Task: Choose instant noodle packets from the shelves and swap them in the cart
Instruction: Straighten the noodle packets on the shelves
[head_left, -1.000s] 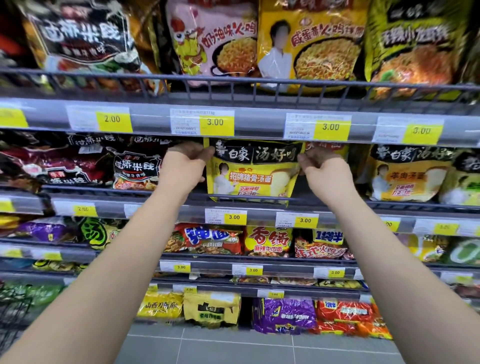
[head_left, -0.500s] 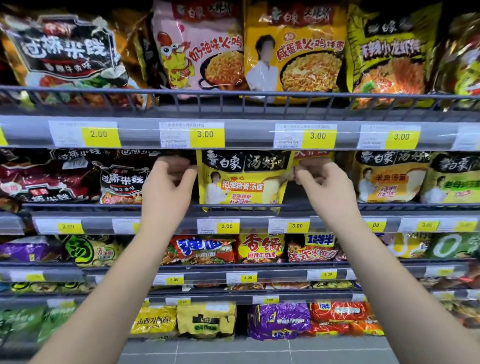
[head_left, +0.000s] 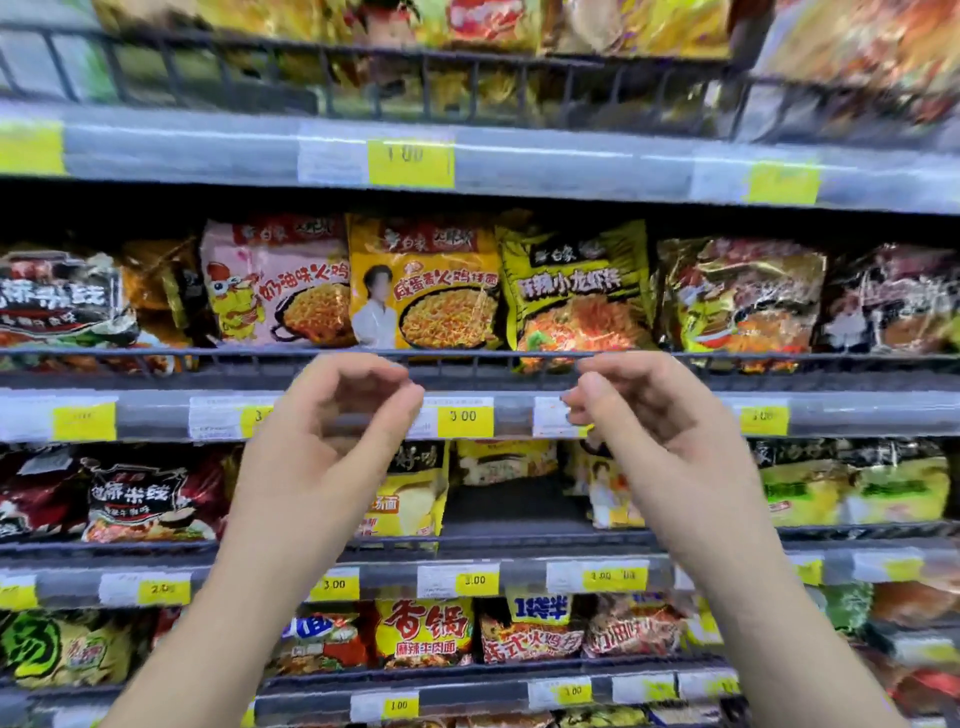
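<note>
Before wire shelf rail (head_left: 156, 354), my left hand (head_left: 332, 436) and right hand (head_left: 657, 434) hover, grips curled narrow, empty. Choosing step, I judge; next needs wider grip on yellow noodle packet (head_left: 426, 291).

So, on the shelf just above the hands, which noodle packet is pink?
The pink plastic packet with the cartoon chicken, directly left of the orange-yellow packet picturing a person in white. The others in that row are yellow, gold or dark.
</note>
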